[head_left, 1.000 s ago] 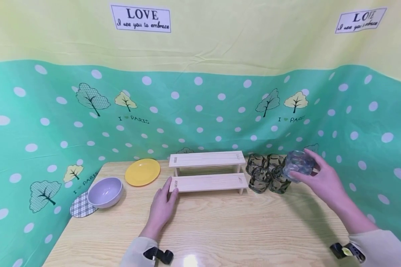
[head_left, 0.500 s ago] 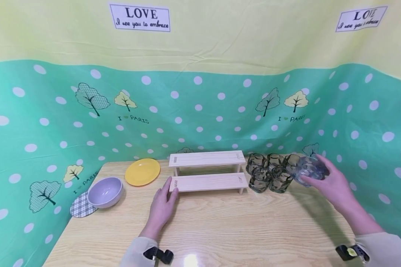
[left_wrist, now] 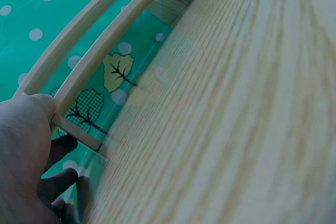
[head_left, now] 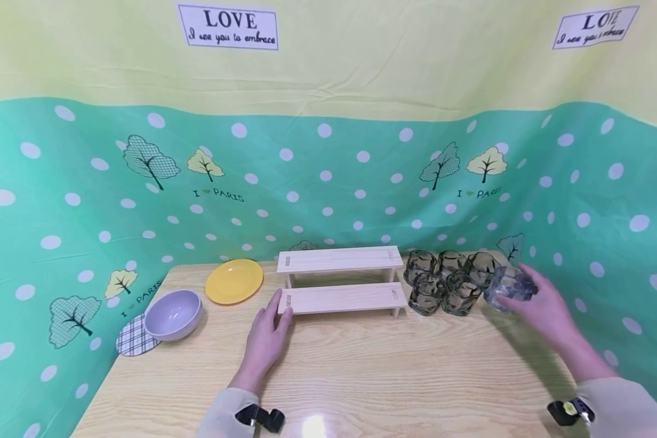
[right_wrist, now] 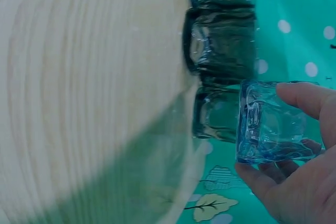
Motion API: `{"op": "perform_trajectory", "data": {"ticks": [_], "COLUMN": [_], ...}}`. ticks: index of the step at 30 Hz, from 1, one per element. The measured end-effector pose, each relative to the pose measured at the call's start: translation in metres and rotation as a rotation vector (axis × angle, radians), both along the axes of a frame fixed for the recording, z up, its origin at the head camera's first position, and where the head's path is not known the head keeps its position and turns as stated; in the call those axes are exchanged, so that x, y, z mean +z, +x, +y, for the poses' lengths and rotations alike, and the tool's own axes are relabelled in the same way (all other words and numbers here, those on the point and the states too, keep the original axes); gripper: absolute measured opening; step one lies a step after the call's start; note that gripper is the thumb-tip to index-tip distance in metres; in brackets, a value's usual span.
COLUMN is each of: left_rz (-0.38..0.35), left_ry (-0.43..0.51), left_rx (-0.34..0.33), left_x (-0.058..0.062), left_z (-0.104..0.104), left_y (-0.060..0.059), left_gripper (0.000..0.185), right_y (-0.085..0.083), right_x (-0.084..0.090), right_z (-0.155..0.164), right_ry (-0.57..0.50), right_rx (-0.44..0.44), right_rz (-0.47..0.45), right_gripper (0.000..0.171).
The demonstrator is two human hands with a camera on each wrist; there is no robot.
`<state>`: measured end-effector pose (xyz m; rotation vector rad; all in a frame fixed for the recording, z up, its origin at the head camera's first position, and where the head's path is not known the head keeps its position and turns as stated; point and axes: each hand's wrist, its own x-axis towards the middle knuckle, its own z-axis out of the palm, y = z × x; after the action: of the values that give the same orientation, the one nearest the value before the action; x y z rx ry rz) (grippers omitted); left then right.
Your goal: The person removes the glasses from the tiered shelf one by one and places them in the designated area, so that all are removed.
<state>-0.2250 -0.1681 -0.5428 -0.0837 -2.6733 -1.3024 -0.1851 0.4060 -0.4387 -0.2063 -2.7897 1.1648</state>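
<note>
Gripping a clear blue glass (head_left: 508, 289) between thumb and curled fingers, the right hand (head_left: 544, 310) holds it at the right end of a cluster of dark smoky glasses (head_left: 444, 281), just beside the nearest of them. In the right wrist view the blue glass (right_wrist: 269, 123) lies close against that dark cluster (right_wrist: 220, 51); whether it touches the wooden table (head_left: 361, 377) cannot be told.

Across the table, the left hand (head_left: 265, 342) rests flat with its fingers nearly straight, the fingertips touching the left end of the lower step of a pale wooden two-step rack (head_left: 340, 281); the left wrist view shows the thumb against a slat of that rack (left_wrist: 105, 40).

Left of the rack sits a yellow plate (head_left: 234, 281), then a lilac bowl (head_left: 173, 313) beside a checked coaster (head_left: 134, 340). A green dotted cloth (head_left: 328, 182) backs the scene.
</note>
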Motion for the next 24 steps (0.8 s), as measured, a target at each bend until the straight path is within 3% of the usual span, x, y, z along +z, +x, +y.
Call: {"op": "perform_trajectory", "data": {"ticks": [13,24], "left_rz": [-0.001,-0.004], "left_ry": [0.001,-0.002], "left_rx": [0.012,0.015], "left_x": [-0.001,-0.001], "left_z": [0.001,0.001], "left_y": [0.000,-0.001], "left_gripper": [0.064,0.065], "right_y": [-0.015,-0.024], "right_x": [-0.030,-0.045], "right_z": [0.000,-0.002], "right_ry": [-0.002,-0.003], "right_rx": [-0.017,-0.027], "right_rz": [-0.008,0.007], "right_gripper": [0.120,0.121]}}
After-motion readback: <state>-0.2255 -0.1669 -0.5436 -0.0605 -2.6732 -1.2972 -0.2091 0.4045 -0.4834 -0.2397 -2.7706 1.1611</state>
